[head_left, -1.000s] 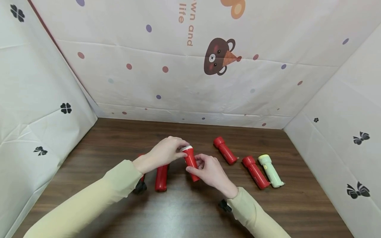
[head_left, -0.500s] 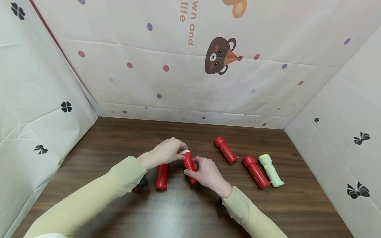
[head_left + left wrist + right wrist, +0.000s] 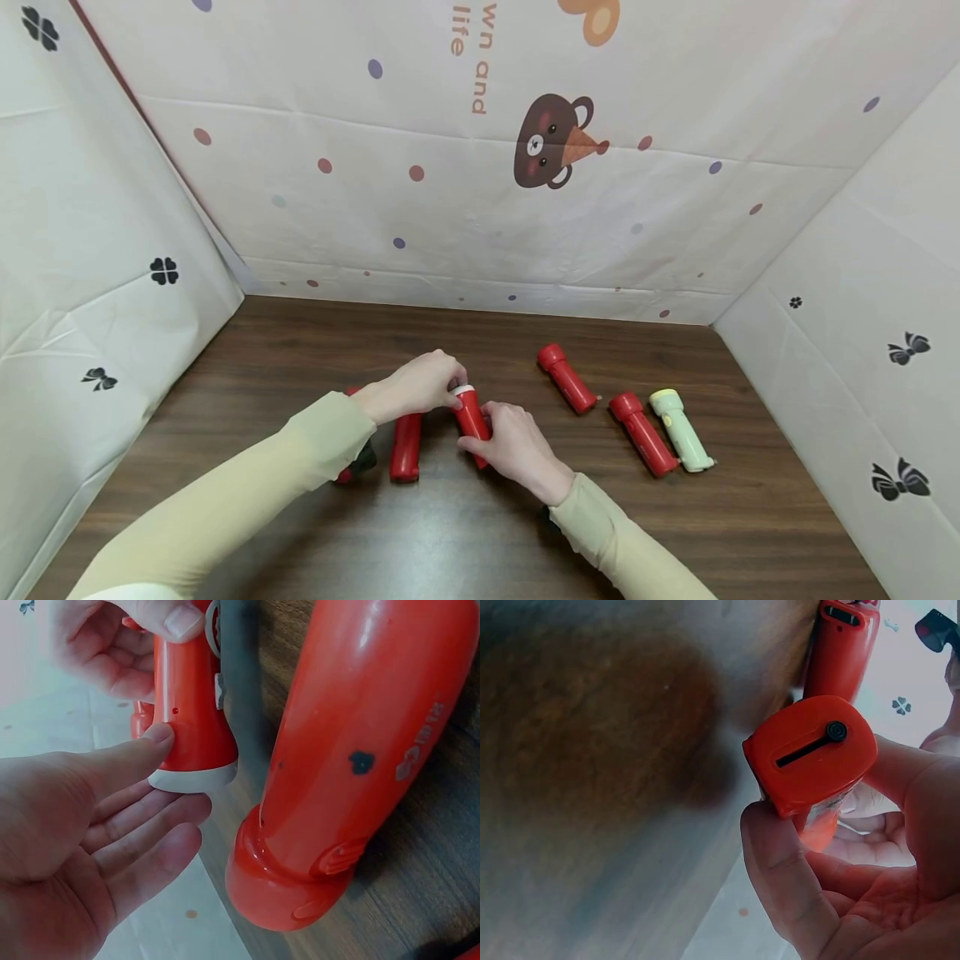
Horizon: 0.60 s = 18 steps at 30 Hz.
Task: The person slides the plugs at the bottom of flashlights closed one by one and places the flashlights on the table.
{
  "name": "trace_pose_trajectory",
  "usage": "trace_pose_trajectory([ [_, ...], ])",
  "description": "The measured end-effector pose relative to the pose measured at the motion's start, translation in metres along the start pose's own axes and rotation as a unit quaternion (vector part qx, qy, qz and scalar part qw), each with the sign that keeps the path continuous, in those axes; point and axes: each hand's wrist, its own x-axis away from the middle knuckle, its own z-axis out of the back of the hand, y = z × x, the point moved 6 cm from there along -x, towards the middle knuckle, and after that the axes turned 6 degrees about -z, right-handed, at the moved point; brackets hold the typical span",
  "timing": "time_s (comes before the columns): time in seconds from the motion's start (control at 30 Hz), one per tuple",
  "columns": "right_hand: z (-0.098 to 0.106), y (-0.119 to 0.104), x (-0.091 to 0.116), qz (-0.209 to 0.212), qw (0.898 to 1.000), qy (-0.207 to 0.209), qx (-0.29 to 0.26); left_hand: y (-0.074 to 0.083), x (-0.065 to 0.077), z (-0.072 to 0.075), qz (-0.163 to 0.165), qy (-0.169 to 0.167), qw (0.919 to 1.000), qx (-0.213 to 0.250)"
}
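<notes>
Shifted slightly down and leftward in the head view since one second ago: white-rimmed red flashlight [image 3: 472, 417], together with right hand [image 3: 519, 446]. Left hand [image 3: 420, 383] a little lower too, still at the white rim [image 3: 199, 778]. Unchanged: layout of everything lying at right of frame. Judged from so small a shift: continued two-handed handling, no sign of release.

Location of held piece: just below centre of the head view, tilted, rim toward top of frame, over brown tabletop [image 3: 450, 542]. Contact of tail end with the wood: cannot tell.

Grip, right: thumb and fingers closed around the lower body; red end face with black slot [image 3: 802, 754] left uncovered in the right wrist view. Grip, left: light pinch at the head end, thumb on the side near the rim, fingers reaching past the lens end.

Count, head view:
- Red, in hand: one.
- Red, lying plainly visible: three. Lower centre-left red flashlight [image 3: 406, 450], partly hidden; upper right-hand red flashlight [image 3: 568, 381]; lower right-hand red flashlight [image 3: 645, 437].
- Pale green flashlight [image 3: 682, 432], yellow-rimmed: one, just beside the last.
- Red parts [image 3: 343, 476] around left sleeve [image 3: 247, 492]: probably one more flashlight, mostly covered.
</notes>
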Motion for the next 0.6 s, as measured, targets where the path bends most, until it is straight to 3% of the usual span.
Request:
trace_pose_trajectory([
  [0.6, -0.0040, 0.0010, 0.0028, 0.012, 1.000, 0.009, 0.017, -0.0072, -0.0055, -0.0066, -0.008, -0.015, 0.9998, 0.006],
])
